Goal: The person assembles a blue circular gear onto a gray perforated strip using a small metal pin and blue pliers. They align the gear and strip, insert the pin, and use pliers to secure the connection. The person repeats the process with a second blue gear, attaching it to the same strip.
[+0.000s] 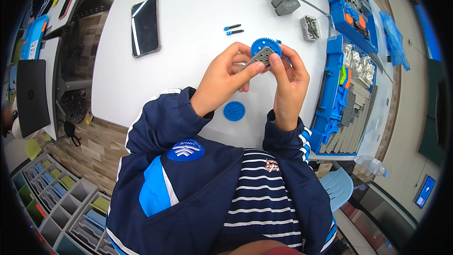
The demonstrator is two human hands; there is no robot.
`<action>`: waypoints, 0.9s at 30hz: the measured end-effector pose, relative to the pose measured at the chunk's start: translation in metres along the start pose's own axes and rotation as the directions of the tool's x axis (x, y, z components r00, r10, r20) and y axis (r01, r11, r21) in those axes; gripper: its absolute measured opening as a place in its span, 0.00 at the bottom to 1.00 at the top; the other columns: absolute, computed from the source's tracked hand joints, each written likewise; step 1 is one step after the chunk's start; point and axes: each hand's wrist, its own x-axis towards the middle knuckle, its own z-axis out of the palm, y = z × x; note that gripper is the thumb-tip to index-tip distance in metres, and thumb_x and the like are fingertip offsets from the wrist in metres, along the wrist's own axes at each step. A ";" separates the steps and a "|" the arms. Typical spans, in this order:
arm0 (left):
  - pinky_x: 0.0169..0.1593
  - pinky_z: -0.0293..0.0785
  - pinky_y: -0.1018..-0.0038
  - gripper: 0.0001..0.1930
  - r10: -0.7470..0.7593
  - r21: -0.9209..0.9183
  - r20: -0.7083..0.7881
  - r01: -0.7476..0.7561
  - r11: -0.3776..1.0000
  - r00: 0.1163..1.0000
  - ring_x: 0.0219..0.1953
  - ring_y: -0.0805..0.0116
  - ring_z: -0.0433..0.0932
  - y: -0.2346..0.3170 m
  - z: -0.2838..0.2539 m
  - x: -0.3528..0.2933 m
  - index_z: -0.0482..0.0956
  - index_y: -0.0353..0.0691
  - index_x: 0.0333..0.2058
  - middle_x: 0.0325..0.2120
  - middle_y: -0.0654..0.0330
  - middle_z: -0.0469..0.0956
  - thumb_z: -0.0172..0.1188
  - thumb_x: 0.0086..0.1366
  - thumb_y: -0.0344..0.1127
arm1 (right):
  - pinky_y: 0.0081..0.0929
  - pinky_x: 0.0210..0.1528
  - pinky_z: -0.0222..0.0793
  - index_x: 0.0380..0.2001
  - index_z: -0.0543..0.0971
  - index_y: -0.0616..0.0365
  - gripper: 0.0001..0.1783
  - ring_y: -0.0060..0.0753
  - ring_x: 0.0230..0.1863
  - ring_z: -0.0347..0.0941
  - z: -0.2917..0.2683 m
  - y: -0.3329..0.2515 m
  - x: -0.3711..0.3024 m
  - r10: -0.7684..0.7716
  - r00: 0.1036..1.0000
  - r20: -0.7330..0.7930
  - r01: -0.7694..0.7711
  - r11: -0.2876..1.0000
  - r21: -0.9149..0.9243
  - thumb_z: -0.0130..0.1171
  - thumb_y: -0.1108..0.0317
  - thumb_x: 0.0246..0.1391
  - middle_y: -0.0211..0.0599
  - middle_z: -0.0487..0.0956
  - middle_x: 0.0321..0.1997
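Above the desk (179,78), toward its right edge, fingers of the left hand (221,76) grip the near end of a grey beam (264,56), its long axis slanting away rightward to a blue gear (261,44) behind its far end, which the right hand (291,84), nearer the gear, pinches

Shows matt plast. on grey beam (262,56) & blue gear (259,44), gloss on phone scrn (145,29), smooth finish on tabletop (188,42).
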 end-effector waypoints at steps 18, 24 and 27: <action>0.37 0.85 0.75 0.22 0.139 -0.129 -0.047 -0.144 0.981 0.989 0.47 0.64 0.79 0.003 0.000 0.002 0.72 0.27 0.57 0.46 0.53 0.73 0.62 0.66 0.28 | 0.26 0.43 0.74 0.47 0.77 0.68 0.14 0.28 0.43 0.76 0.001 0.001 0.002 0.045 0.999 -0.017 -0.043 0.993 0.106 0.61 0.73 0.60 0.39 0.79 0.42; 0.36 0.86 0.74 0.20 0.131 -0.153 -0.067 -0.140 0.978 0.989 0.44 0.66 0.80 0.000 0.000 0.003 0.74 0.25 0.54 0.43 0.52 0.76 0.62 0.65 0.27 | 0.25 0.46 0.72 0.47 0.78 0.68 0.13 0.26 0.44 0.75 0.001 0.003 0.002 -0.007 1.000 -0.018 0.008 0.999 0.051 0.60 0.73 0.60 0.35 0.77 0.42; 0.36 0.86 0.75 0.18 0.152 -0.139 -0.091 -0.164 0.977 0.984 0.42 0.67 0.81 -0.002 0.002 0.002 0.75 0.24 0.51 0.40 0.53 0.78 0.63 0.65 0.27 | 0.23 0.48 0.70 0.47 0.78 0.68 0.13 0.25 0.44 0.75 0.002 0.005 0.001 -0.051 0.998 -0.027 0.052 0.999 0.011 0.61 0.73 0.60 0.33 0.76 0.41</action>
